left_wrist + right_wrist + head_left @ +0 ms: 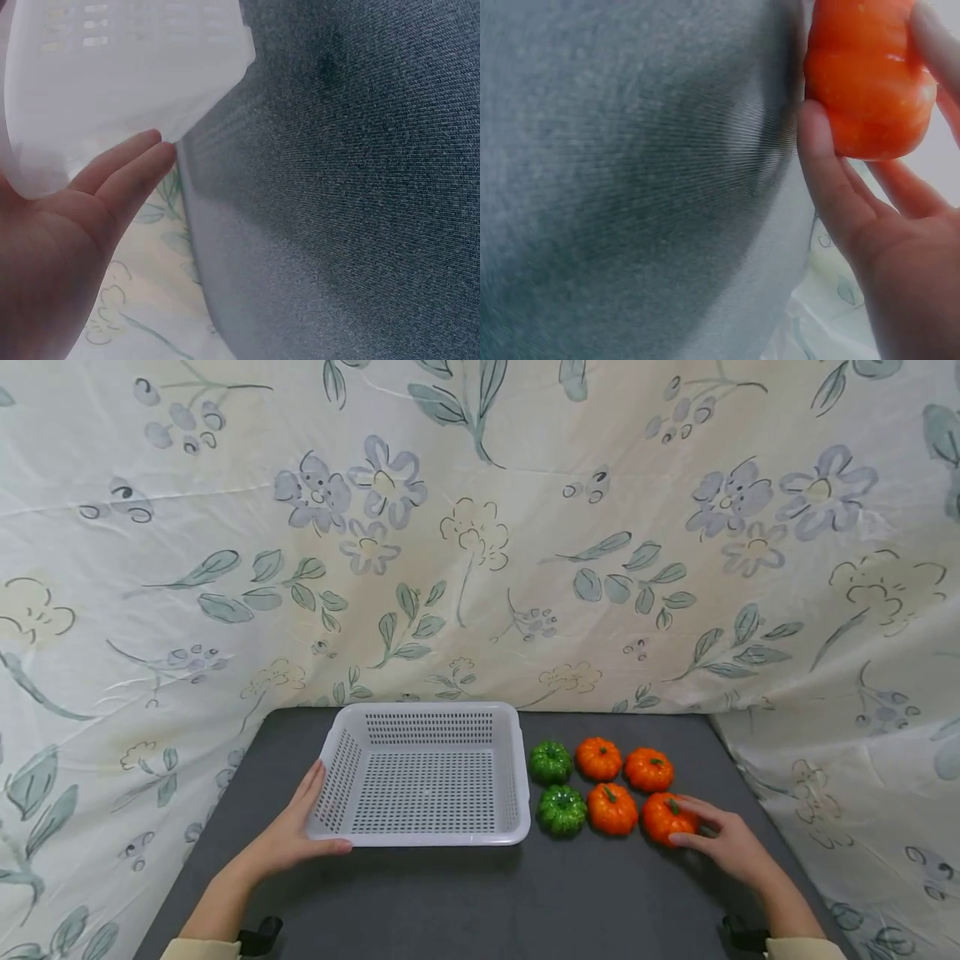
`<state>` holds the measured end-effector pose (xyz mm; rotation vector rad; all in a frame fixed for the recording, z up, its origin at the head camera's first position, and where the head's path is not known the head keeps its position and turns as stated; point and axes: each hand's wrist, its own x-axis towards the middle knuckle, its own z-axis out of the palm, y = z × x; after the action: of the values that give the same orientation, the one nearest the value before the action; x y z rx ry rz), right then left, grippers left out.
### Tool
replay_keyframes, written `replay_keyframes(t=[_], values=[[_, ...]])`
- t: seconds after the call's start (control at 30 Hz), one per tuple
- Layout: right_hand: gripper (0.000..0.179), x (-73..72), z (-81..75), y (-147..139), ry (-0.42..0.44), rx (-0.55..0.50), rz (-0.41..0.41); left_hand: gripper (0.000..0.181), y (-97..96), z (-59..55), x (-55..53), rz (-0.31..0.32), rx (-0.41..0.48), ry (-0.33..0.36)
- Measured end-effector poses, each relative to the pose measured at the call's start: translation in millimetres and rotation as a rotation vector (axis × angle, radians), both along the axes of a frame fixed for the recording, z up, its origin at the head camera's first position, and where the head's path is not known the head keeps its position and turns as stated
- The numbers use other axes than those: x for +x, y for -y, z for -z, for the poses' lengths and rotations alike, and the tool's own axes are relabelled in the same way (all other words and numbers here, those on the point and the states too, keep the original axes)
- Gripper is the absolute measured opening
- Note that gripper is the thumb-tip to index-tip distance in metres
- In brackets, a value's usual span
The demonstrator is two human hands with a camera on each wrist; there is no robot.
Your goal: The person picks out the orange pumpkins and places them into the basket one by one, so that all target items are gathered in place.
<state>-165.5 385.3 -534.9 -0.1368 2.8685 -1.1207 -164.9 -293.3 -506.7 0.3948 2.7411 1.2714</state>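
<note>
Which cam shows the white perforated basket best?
Head: the white perforated basket appears nearly whole, interior included. Left wrist catches only a cropped part, at the left hand. Right wrist shows none of it.

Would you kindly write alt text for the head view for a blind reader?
A person's right hand grips an orange pumpkin, while the left hand touches a corner of a white basket on a dark table. Three more orange pumpkins and two green ones sit beside the basket.

There are six pumpkins (612,811) (four orange, two green) — and one basket (427,841).
</note>
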Motion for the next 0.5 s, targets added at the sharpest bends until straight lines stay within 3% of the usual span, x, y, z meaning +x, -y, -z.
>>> replay_keyframes(t=[0.5], values=[[0.074, -1.8, -26.3, 8.0, -0.003, -0.057, -0.005, 0.135, -0.2, -1.0, 0.1, 0.003, 0.035, -0.010]])
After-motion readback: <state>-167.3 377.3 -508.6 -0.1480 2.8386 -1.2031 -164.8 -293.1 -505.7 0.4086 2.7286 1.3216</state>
